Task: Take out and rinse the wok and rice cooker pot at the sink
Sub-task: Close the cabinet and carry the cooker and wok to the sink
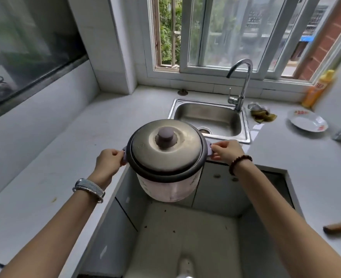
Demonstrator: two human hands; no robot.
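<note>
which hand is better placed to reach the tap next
Right, probably: the right hand grips the rice cooker on the side nearer the faucet, at the right rear of the sink; the left hand is farther away.

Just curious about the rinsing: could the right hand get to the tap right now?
Probably not yet: the right hand grips a handle of the rice cooker, held up with the left hand. Nothing blocks the tap itself.
</note>
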